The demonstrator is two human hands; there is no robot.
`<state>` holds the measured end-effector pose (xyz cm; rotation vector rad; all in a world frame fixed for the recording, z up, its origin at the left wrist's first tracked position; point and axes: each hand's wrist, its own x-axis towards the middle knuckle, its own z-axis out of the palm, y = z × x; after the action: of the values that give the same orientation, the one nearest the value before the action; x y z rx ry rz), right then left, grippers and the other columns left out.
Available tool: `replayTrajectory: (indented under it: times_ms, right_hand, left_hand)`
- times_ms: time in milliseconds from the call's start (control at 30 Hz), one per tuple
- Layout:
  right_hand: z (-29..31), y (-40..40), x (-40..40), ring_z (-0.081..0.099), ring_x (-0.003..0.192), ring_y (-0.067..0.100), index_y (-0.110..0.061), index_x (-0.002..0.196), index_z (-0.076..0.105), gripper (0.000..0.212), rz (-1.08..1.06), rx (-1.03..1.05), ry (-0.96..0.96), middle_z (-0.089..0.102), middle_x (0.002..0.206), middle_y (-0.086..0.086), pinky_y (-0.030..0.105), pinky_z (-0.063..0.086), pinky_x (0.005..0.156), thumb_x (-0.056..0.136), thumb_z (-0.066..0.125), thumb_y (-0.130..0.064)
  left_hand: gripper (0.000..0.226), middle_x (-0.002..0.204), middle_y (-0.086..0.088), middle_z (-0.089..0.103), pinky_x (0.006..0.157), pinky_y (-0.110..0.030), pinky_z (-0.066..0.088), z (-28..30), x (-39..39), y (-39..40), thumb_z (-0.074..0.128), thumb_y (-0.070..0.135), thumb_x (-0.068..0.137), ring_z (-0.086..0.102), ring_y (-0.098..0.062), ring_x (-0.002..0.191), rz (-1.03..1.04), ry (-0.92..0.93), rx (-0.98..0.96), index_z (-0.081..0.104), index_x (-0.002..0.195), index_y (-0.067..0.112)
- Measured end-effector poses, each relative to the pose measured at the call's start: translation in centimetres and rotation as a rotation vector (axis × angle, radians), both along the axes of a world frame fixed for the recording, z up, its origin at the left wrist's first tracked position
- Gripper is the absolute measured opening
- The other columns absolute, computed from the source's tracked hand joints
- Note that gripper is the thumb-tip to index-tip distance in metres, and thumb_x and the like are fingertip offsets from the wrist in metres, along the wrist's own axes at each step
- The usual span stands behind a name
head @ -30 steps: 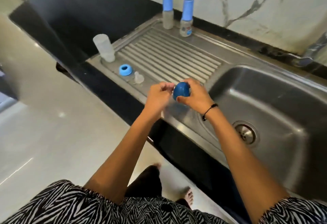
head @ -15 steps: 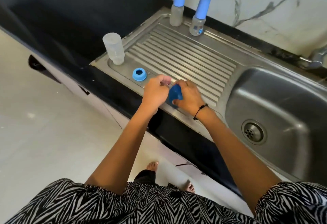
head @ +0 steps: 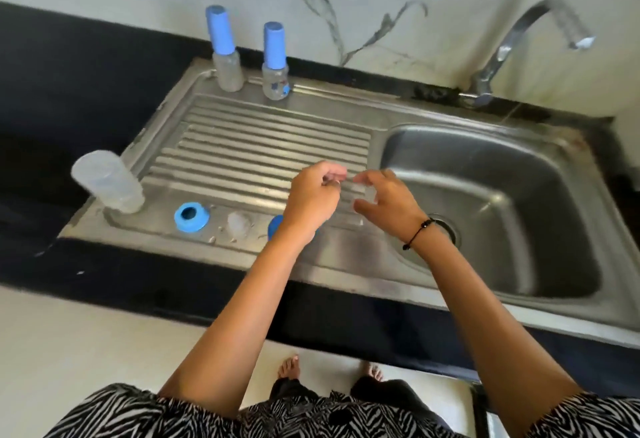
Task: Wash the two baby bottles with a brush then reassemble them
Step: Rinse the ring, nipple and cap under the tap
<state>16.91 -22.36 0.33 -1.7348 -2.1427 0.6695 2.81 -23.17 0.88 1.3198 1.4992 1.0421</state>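
Observation:
Two small baby bottles stand at the back of the drainboard, the left bottle (head: 227, 67) and the right bottle (head: 275, 83), each with a tall blue cap. Near the front edge lie a blue screw ring (head: 190, 216) and a clear teat (head: 239, 224). A second blue ring (head: 274, 226) is mostly hidden behind my left wrist. Above the drainboard, my left hand (head: 311, 195) and my right hand (head: 386, 204) hold a blurred clear teat (head: 362, 192) between them. The left pinches its edge and the right's fingers curl round it.
A clear plastic cup-like piece (head: 110, 183) stands upside down at the drainboard's (head: 277, 140) left front corner. The steel sink basin (head: 502, 202) with its drain lies to the right, with the tap (head: 512, 39) behind it. Black countertop (head: 69, 91) lies to the left.
The blue ring that both hands held now lies on the drainboard under my left wrist. Both hands have lifted with a clear teat between them. My view has shifted right.

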Motion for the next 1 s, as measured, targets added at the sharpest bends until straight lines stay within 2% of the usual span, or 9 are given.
replayTrajectory:
  times_ms: [200, 433, 567, 700, 800, 867, 900, 967, 1000]
  right_hand:
    - [-0.5, 1.6, 6.8, 0.049, 0.114, 0.025, -0.009, 0.124, 0.054, 0.042, -0.155, 0.005, 0.039, 0.052, 0.122, 0.013, 0.029, 0.037, 0.092, 0.084, 0.065, -0.014]
    - [-1.8, 5.1, 16.9, 0.050, 0.110, 0.021, -0.009, 0.122, 0.055, 0.038, -0.245, -0.051, 0.035, 0.055, 0.117, 0.009, 0.017, 0.030, 0.081, 0.085, 0.063, -0.016]
    - [-2.0, 8.9, 22.9, 0.054, 0.106, 0.024, -0.004, 0.116, 0.058, 0.034, -0.305, -0.042, 0.024, 0.061, 0.109, 0.011, 0.023, 0.036, 0.085, 0.083, 0.062, -0.009]
    - [-1.5, 13.9, 27.3, 0.057, 0.099, 0.025, -0.003, 0.115, 0.060, 0.032, -0.300, 0.055, 0.101, 0.061, 0.107, 0.014, 0.028, 0.041, 0.086, 0.083, 0.064, -0.005]
    - [-0.5, 17.4, 28.7, 0.055, 0.081, 0.008, -0.005, 0.114, 0.061, 0.032, -0.217, 0.178, 0.171, 0.059, 0.111, 0.010, 0.014, 0.039, 0.076, 0.082, 0.061, -0.001]
    - [0.0, 19.5, 28.6, 0.042, 0.070, -0.011, -0.005, 0.118, 0.059, 0.037, -0.128, 0.208, 0.197, 0.056, 0.117, 0.008, 0.003, 0.034, 0.071, 0.082, 0.060, 0.002]
    - [0.1, 20.6, 28.5, 0.040, 0.065, -0.014, -0.006, 0.121, 0.058, 0.040, -0.086, 0.201, 0.197, 0.055, 0.120, 0.008, -0.001, 0.032, 0.069, 0.082, 0.059, 0.003]
    - [-0.2, 22.8, 28.3, 0.046, 0.061, -0.016, -0.007, 0.126, 0.054, 0.046, 0.012, 0.179, 0.191, 0.053, 0.128, 0.010, -0.001, 0.031, 0.069, 0.082, 0.059, 0.006]
    - [-0.6, 23.8, 28.2, 0.050, 0.066, -0.016, -0.007, 0.128, 0.053, 0.049, 0.061, 0.164, 0.171, 0.052, 0.130, 0.011, 0.003, 0.035, 0.072, 0.082, 0.058, 0.006]
  left_hand:
    - [0.030, 0.104, -0.008, 0.070, 0.095, -0.030, 0.048, -0.2, 7.2, 2.7, 0.047, -0.005, 0.088, 0.064, -0.020, 0.102, -0.139, -0.012, -0.057, 0.069, 0.106, 0.007]
    - [0.028, 0.101, -0.002, 0.069, 0.096, -0.032, 0.049, -1.0, 16.7, 6.4, 0.048, -0.002, 0.089, 0.063, -0.015, 0.101, -0.215, -0.031, -0.148, 0.066, 0.092, 0.020]
    - [0.026, 0.096, -0.002, 0.067, 0.096, -0.031, 0.048, -1.2, 22.0, 9.7, 0.049, -0.002, 0.089, 0.063, -0.017, 0.098, -0.191, -0.046, -0.188, 0.068, 0.103, 0.010]
    - [0.024, 0.102, -0.009, 0.069, 0.097, -0.033, 0.048, -1.5, 26.4, 13.3, 0.050, -0.001, 0.090, 0.063, -0.021, 0.101, -0.146, -0.068, -0.193, 0.068, 0.104, 0.008]
    - [0.019, 0.104, -0.013, 0.069, 0.095, -0.035, 0.048, -1.8, 28.4, 15.4, 0.053, 0.002, 0.090, 0.062, -0.025, 0.096, -0.145, -0.049, -0.218, 0.067, 0.099, 0.008]
    - [0.016, 0.098, -0.013, 0.068, 0.091, -0.035, 0.049, -2.3, 29.1, 16.6, 0.053, 0.002, 0.089, 0.060, -0.021, 0.088, -0.137, -0.060, -0.248, 0.066, 0.096, 0.008]
    - [0.016, 0.093, -0.011, 0.066, 0.086, -0.034, 0.049, -2.6, 29.4, 17.2, 0.052, 0.001, 0.089, 0.059, -0.019, 0.085, -0.134, -0.061, -0.255, 0.066, 0.094, 0.008]
    - [0.016, 0.084, -0.006, 0.063, 0.074, -0.030, 0.047, -2.9, 30.0, 18.3, 0.051, 0.001, 0.089, 0.056, -0.017, 0.076, -0.145, -0.064, -0.263, 0.064, 0.089, 0.010]
    - [0.016, 0.081, -0.006, 0.062, 0.073, -0.030, 0.046, -3.1, 30.2, 18.8, 0.051, 0.002, 0.089, 0.055, -0.017, 0.074, -0.149, -0.063, -0.266, 0.063, 0.086, 0.011]
